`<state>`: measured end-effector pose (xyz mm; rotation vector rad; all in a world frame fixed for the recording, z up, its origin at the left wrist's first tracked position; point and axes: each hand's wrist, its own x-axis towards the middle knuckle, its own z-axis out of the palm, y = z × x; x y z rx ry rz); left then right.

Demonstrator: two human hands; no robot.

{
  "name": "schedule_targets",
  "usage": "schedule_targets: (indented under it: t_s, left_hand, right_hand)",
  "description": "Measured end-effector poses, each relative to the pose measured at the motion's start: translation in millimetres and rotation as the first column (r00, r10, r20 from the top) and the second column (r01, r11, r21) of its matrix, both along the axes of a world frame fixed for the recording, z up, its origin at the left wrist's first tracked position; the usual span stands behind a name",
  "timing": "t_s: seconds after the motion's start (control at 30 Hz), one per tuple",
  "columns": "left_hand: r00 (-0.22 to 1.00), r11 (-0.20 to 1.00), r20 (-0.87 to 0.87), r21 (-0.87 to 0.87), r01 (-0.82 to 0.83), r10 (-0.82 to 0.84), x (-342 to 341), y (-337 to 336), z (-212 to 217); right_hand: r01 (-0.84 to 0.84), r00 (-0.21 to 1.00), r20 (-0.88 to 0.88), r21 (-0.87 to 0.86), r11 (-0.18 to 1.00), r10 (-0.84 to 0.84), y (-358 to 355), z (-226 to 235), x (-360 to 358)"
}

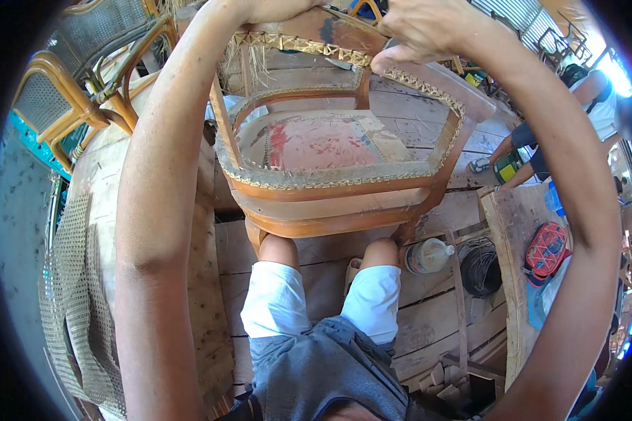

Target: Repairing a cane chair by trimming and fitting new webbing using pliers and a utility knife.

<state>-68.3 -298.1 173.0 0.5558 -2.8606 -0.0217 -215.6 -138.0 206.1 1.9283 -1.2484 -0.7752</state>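
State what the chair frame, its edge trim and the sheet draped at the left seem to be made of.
Chair frame: likely varnished wood, orange-brown and glossy. Edge trim: probably woven cane or braid, pale and plaited. Sheet: seemingly cane webbing, an open mesh weave.

A wooden chair frame [330, 175] in orange-brown is seen from above, tilted and raised off the plank floor [428, 309]. Its seat opening is bare of cane, and the floor is seen through it. A pale woven braid is tacked around the seat rim and along the top rail. The top rail is gripped at both ends.
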Motion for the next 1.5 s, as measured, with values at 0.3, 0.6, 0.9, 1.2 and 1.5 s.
schedule_targets:
  t_s: [0.3,0.6,0.9,1.2,1.5]
  left_hand:
    - [0.986,0.999,-0.16,0.042,-0.035,0.041,2,0,-7]
    - [0.992,0.976,-0.125,0.218,-0.005,0.033,0,-6,-4]
    - [0.996,0.997,-0.086,0.073,-0.008,0.014,-10,-33,-15]
    - [0.989,0.998,-0.139,0.035,-0.045,0.05,-8,-34,-22]
    - [0.98,0.994,-0.177,-0.053,-0.101,0.09,-7,-24,-26]
  right_hand:
    - [-0.046,0.936,0.34,-0.137,0.99,0.09,9,-38,-45]
    - [0.148,0.188,0.982,-0.055,0.987,0.026,82,-168,0]
    - [0.176,-0.86,0.51,0.339,0.924,-0.024,70,-152,3]
    - [0.031,-0.951,0.301,0.308,0.951,-0.066,60,-145,11]
    - [0.242,-0.97,0.033,0.102,0.965,0.239,32,-169,46]
